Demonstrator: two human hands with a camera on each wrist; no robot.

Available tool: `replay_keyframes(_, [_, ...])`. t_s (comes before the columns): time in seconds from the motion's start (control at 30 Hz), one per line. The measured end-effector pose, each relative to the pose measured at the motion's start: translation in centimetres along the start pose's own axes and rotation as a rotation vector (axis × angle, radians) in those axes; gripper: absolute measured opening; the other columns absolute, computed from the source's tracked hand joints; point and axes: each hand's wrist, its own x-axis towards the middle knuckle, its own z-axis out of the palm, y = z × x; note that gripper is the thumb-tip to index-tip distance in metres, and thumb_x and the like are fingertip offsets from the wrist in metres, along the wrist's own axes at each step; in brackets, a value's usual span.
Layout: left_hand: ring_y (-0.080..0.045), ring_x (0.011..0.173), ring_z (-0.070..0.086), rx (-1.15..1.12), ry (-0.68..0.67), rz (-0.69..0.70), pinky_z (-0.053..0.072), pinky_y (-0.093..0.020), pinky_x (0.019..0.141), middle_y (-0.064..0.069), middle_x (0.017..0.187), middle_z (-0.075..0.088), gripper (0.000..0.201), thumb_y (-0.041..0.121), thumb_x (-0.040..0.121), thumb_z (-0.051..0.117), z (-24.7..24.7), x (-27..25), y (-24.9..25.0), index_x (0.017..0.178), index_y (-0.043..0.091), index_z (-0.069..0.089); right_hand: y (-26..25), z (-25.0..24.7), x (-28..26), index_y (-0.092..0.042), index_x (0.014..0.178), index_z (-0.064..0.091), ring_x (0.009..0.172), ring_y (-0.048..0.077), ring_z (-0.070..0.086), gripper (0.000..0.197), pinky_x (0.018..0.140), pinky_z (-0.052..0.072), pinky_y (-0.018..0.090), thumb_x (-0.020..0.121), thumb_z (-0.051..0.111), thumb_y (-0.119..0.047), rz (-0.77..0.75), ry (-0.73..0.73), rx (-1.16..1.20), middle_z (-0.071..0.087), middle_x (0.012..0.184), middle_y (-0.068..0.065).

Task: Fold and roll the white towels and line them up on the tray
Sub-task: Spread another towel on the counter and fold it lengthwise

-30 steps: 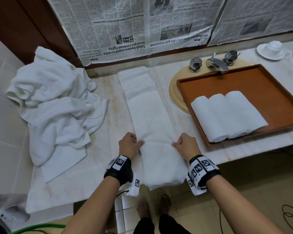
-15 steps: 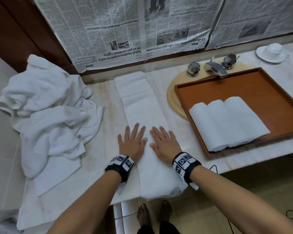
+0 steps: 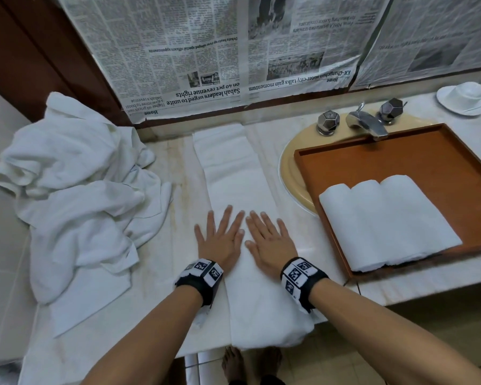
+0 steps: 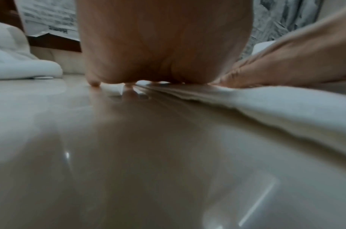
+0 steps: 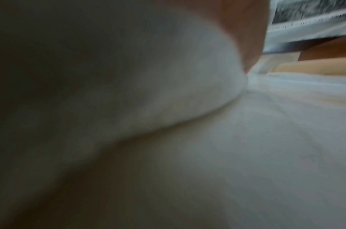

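Note:
A white towel [image 3: 233,176], folded into a long narrow strip, lies on the marble counter from the back wall to the front edge, where its near end hangs over. My left hand [image 3: 220,234] and right hand [image 3: 267,237] press flat on it side by side, fingers straight and spread. The left wrist view shows my left palm [image 4: 160,46] down at the towel's edge [image 4: 266,105]. White cloth [image 5: 246,139] fills the right wrist view. A brown tray [image 3: 400,162] sits over the sink with three rolled towels [image 3: 386,220] lined up at its near end.
A heap of loose white towels [image 3: 75,195] covers the counter's left part. Faucet and knobs [image 3: 367,123] stand behind the tray, and a white cup on a saucer [image 3: 464,97] sits at the far right. Newspaper [image 3: 233,51] covers the wall behind.
A second ago both hands pinched the strip's side edges. They have since let go, moved onto its top and flattened there, and now lie slightly farther up it.

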Motion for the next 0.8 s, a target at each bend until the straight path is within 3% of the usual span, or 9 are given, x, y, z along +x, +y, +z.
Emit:
replay_keyframes(0.1, [-0.022,0.151,-0.017,-0.008,-0.020,-0.067,-0.009,-0.060,0.118,0.025,0.160,-0.019,0.052,0.052,0.104,0.010,-0.8,0.8,-1.5,0.151,0.053,-0.011,1.3,-0.8,1.1,-0.018,0.156,-0.013,0.150,0.012,-0.016,0.062,0.121,-0.008,0.044,0.104,0.008,-0.045,0.147,-0.012,0.049,-0.023,0.161,-0.006])
replay_keyframes(0.17, [-0.023,0.151,-0.019,-0.043,-0.031,-0.148,-0.011,-0.060,0.118,0.025,0.160,-0.019,0.053,0.051,0.103,0.010,-1.7,1.3,-2.3,0.152,0.051,-0.011,1.8,-1.4,1.4,-0.013,0.156,-0.010,0.150,0.015,-0.014,0.063,0.121,-0.008,0.044,0.103,0.007,-0.043,0.192,-0.006,0.053,-0.020,0.162,-0.001])
replay_keyframes(0.23, [-0.025,0.151,-0.020,-0.064,-0.001,-0.173,-0.010,-0.061,0.117,0.024,0.161,-0.019,0.055,0.051,0.104,0.012,-2.2,1.7,-2.3,0.154,0.048,-0.009,1.4,-1.8,1.9,-0.012,0.157,-0.002,0.151,0.017,-0.010,0.070,0.120,-0.010,0.043,0.096,-0.003,-0.047,0.083,0.060,0.050,-0.014,0.163,-0.001])
replay_keyframes(0.33, [-0.024,0.151,-0.020,0.001,-0.017,-0.074,-0.008,-0.061,0.118,0.025,0.160,-0.021,0.055,0.052,0.104,0.013,-1.9,2.1,-1.4,0.153,0.048,-0.009,0.1,-1.7,3.7,-0.017,0.157,0.003,0.152,0.017,-0.004,0.076,0.122,-0.003,0.046,0.091,-0.010,-0.052,-0.144,0.066,0.013,-0.011,0.160,-0.007])
replay_keyframes(0.47, [-0.023,0.150,-0.023,-0.005,-0.047,-0.096,-0.008,-0.062,0.117,0.030,0.156,-0.026,0.055,0.053,0.103,0.010,-2.3,4.2,-2.1,0.152,0.047,-0.016,-0.2,-2.1,7.2,-0.023,0.156,-0.007,0.151,0.013,-0.011,0.085,0.122,-0.006,0.045,0.083,-0.025,-0.060,-0.132,0.024,-0.019,-0.024,0.154,-0.013])
replay_keyframes(0.6, [-0.025,0.150,-0.021,0.020,-0.063,-0.103,-0.010,-0.062,0.117,0.031,0.157,-0.023,0.057,0.057,0.102,0.009,-4.5,7.8,-3.9,0.153,0.047,-0.014,0.2,-3.7,10.7,-0.024,0.156,-0.010,0.149,0.010,-0.016,0.081,0.119,-0.012,0.039,0.082,-0.017,-0.058,-0.072,-0.007,-0.019,-0.021,0.160,-0.011])
replay_keyframes(0.7, [-0.027,0.150,-0.021,0.034,-0.076,-0.116,-0.011,-0.063,0.116,0.030,0.157,-0.022,0.059,0.059,0.101,0.009,-6.1,10.6,-4.8,0.154,0.044,-0.014,0.5,-5.1,13.7,-0.022,0.156,-0.011,0.150,0.010,-0.015,0.065,0.122,-0.008,0.039,0.100,0.002,-0.052,-0.006,-0.022,-0.033,-0.020,0.161,-0.008])
replay_keyframes(0.8, [-0.029,0.150,-0.020,0.056,-0.075,-0.109,-0.012,-0.063,0.116,0.027,0.159,-0.019,0.061,0.060,0.101,0.008,-7.2,13.1,-5.5,0.154,0.043,-0.016,1.0,-6.5,16.8,-0.018,0.156,-0.009,0.150,0.011,-0.011,0.061,0.122,-0.006,0.039,0.105,0.012,-0.045,0.045,-0.026,-0.035,-0.016,0.163,-0.004])
